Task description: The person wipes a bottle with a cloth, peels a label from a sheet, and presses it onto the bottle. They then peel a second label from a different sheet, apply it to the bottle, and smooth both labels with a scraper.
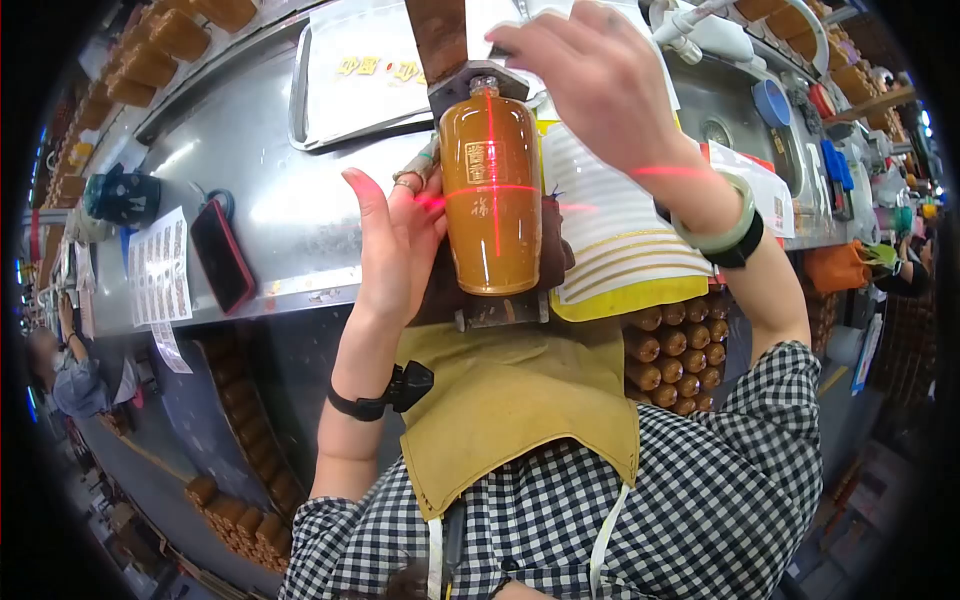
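Observation:
A glossy amber-brown bottle (490, 225) lies in a holder in front of me, its neck pointing away, with gold characters on its side. Red laser lines cross over it. My left hand (395, 240) is at the bottle's left side, thumb spread away and fingertips partly hidden behind the glass; it wears rings. Above and right of the neck, my right hand (590, 80) is raised with fingers bent together. Something small and dark shows at its fingertips, too blurred to name. A brown metal plate (438, 35) stands beyond the neck.
A white tray (310, 100) bears sheets with gold characters. Right of the bottle lie white sheets with gold strips (630, 255) on a yellow backing. A phone (222, 255) and printed sheet (160, 265) lie left. Stacked brown bottles (680, 355) stand below the table.

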Available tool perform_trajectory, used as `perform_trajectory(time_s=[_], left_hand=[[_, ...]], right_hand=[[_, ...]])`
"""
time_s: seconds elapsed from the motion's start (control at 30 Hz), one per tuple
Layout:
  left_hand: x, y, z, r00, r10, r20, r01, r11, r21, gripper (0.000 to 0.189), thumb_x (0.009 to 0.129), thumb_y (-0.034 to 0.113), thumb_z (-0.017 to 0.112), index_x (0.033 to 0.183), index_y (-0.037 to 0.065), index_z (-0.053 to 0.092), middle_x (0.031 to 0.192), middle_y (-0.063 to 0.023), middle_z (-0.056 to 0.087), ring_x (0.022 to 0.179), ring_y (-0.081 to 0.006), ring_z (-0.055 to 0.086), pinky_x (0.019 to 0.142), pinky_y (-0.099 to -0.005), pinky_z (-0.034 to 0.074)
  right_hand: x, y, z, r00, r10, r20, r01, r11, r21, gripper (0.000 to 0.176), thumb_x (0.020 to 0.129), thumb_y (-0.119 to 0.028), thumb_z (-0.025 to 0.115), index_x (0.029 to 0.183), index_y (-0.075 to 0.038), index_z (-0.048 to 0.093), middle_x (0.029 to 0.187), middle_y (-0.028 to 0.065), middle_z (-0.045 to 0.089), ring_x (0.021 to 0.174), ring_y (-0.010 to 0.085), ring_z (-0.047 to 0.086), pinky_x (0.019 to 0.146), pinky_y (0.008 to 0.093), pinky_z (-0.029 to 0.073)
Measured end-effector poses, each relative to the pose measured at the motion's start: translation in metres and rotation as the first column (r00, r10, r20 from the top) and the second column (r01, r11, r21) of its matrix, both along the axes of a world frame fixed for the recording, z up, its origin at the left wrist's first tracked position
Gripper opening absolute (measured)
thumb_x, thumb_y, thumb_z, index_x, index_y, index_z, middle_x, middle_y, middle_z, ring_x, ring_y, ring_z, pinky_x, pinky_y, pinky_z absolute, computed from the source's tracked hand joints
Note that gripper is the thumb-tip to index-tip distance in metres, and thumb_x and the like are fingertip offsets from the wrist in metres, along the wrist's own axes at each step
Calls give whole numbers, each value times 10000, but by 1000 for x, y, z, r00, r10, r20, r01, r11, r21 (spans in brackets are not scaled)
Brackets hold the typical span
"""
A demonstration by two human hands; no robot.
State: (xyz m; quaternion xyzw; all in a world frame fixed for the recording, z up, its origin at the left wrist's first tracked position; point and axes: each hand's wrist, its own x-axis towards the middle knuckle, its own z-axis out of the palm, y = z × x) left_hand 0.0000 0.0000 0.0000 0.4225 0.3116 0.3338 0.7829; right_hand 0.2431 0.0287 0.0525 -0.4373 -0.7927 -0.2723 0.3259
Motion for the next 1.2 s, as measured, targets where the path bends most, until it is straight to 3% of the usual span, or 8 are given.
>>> perform_trajectory(time_s=[0.27, 0.37, 0.43, 0.47, 0.6, 0.73, 0.97, 1.2], left_hand=[[5, -8, 12, 998, 54, 24, -54, 998, -13, 1231, 891, 925, 94, 1608, -71, 197, 1620, -199, 381, 1468, -292, 407, 1228, -419, 268], [6, -13, 14, 997, 77, 19, -77, 997, 13, 1178, 911, 905, 97, 1586, -46, 265, 1606, -202, 394, 1466, -286, 412, 1230, -427, 262], [9, -12, 14, 989, 112, -91, -116, 993, -30, 1144, 923, 893, 103, 1553, -34, 327, 1594, -210, 394, 1481, -294, 389, 1234, -434, 246], [9, -13, 9, 984, 168, -57, -170, 985, -18, 996, 983, 789, 398, 1479, -74, 391, 1548, -212, 456, 1423, -289, 472, 1188, -408, 355], [35, -7, 13, 922, 122, -367, -48, 978, 203, 608, 912, 265, 818, 1321, -51, 498, 1186, -143, 683, 1011, -204, 713, 855, -334, 597], [31, -23, 28, 986, -133, -104, 128, 990, -52, 574, 890, 194, 826, 1321, -50, 536, 1192, -149, 687, 1035, -200, 707, 878, -356, 597], [54, -68, 43, 930, -322, -176, 355, 910, 215, 807, 724, 205, 935, 1360, -56, 512, 1246, -140, 668, 1105, -212, 680, 1000, -351, 533], [120, -103, 24, 707, -613, -352, 635, 333, 697, 1320, 681, 249, 986, 1632, -56, 122, 1689, -239, 231, 1561, -342, 269, 1267, -467, 228]], right_hand=[[-45, -58, 3, 976, 159, -150, -208, 888, -410, 155, 841, -118, 758, 993, -111, 723, 833, 37, 661, 829, 235, 659, 731, 399, 526], [-6, -15, 27, 971, -151, 186, 164, 985, -54, 135, 902, -108, 632, 1029, -64, 639, 823, 81, 635, 783, 240, 679, 784, 351, 545], [0, -18, 51, 951, -150, -272, 40, 927, -373, 162, 927, -69, 654, 1048, -114, 752, 984, 120, 752, 1046, 251, 684, 920, 412, 528], [0, -16, 45, 892, 4, -451, -79, 986, -146, 99, 924, -62, 673, 1000, -46, 733, 935, 143, 735, 889, 258, 694, 809, 403, 538], [-1, -49, 36, 599, -88, -796, -356, 861, -363, 240, 940, -146, 609, 1130, 1, 610, 877, 145, 651, 750, 228, 618, 717, 347, 504], [16, -82, 36, 628, -338, -701, -226, 782, -581, 420, 902, -390, 784, 1066, -28, 649, 788, 132, 612, 725, 229, 599, 676, 351, 479], [45, -170, 34, 682, -327, -655, -249, 738, -627, 329, 953, -338, 723, 1047, -23, 727, 856, 122, 699, 769, 221, 654, 703, 336, 537], [69, -331, 39, 756, -494, -430, 51, 700, -713, 199, 962, -129, 718, 913, 33, 615, 823, 104, 536, 728, 260, 547, 684, 353, 453]])
